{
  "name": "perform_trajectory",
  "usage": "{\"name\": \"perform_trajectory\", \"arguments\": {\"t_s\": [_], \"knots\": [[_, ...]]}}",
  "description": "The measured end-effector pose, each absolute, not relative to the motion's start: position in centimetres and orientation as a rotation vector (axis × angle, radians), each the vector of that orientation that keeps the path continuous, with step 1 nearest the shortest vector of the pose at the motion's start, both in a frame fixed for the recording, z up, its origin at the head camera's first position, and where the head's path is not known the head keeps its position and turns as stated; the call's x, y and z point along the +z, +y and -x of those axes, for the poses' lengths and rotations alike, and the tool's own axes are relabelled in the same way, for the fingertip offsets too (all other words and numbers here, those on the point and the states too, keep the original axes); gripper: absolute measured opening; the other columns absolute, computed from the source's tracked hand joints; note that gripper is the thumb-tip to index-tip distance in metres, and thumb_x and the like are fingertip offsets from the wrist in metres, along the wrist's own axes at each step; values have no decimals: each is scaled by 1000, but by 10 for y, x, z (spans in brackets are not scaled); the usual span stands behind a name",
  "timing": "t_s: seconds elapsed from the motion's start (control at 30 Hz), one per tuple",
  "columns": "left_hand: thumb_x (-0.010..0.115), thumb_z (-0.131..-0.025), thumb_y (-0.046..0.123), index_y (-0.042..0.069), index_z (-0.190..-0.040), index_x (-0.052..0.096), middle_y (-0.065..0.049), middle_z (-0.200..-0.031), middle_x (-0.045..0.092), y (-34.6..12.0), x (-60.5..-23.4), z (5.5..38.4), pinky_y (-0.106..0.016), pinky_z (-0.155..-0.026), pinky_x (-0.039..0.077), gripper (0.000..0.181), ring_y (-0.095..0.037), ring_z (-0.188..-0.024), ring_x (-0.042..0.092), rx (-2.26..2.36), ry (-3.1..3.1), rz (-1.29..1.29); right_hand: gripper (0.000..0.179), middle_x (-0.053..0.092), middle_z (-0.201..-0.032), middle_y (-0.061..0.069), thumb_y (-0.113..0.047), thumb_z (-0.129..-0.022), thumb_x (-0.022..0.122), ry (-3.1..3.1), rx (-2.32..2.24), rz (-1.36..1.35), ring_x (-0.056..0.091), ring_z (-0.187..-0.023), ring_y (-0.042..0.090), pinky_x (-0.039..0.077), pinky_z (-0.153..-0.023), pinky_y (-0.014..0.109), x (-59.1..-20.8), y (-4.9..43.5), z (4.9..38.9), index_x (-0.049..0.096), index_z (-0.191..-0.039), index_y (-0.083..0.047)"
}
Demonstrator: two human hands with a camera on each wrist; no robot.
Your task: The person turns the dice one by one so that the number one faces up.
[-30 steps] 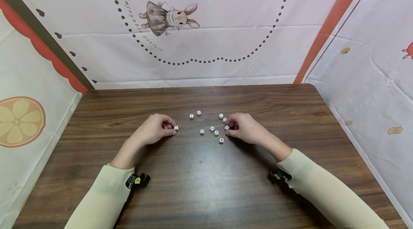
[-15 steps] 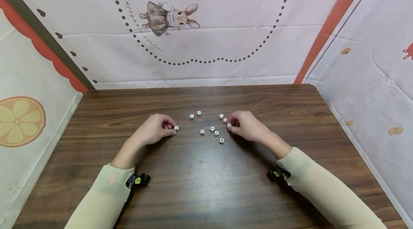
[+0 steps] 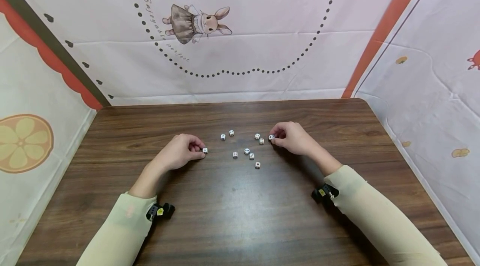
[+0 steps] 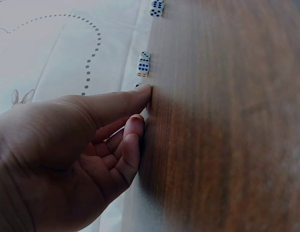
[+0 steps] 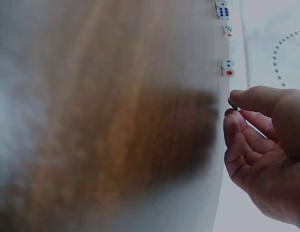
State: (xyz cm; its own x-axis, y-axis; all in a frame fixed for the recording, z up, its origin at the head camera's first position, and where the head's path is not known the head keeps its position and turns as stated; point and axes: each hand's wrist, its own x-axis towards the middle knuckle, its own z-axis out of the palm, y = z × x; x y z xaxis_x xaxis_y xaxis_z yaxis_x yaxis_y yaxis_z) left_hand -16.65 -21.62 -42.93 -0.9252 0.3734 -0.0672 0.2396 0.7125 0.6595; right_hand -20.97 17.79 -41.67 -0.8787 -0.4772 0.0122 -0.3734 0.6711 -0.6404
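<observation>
My left hand (image 3: pixel 178 152) rests at the left of the scattered dice, holding a white die (image 3: pixel 205 150) between thumb and index fingertips. In the left wrist view the thumb (image 4: pixel 118 102) hides most of that die. Right of the group, my right hand (image 3: pixel 294 137) pinches another white die (image 3: pixel 271 137) with thumb and index finger. The right wrist view shows this die (image 5: pixel 232 103) tilted between the fingertips, with the other fingers curled beneath. Closest to the right hand lie two dice, one four-pipped (image 3: pixel 261 141) and one just behind it (image 3: pixel 257 136).
Between the hands, several more dice lie loose on the brown wooden table (image 3: pixel 232 216), including a front one (image 3: pixel 257 165) showing a single pip and a back one (image 3: pixel 231 133). A printed white cloth (image 3: pixel 262 49) hangs along the table's back edge and both sides.
My right hand has moved right and toward the back with its die, away from the other dice. The left hand and its die have stayed in place.
</observation>
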Motion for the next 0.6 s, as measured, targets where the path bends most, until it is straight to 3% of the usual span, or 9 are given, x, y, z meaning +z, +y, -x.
{"name": "perform_trajectory", "arguments": {"t_s": [0.6], "knots": [[85, -91, 11, 8, -98, 78, 2, -82, 69, -217, -429, 166, -28, -71, 50, 11, -14, -77, 61, 1025, 2710, -504, 10, 70, -85, -1, -7, -93, 81, 2698, -994, 665, 62, -80, 15, 49, -73, 33, -420, 182, 216, 76, -102, -6]]}}
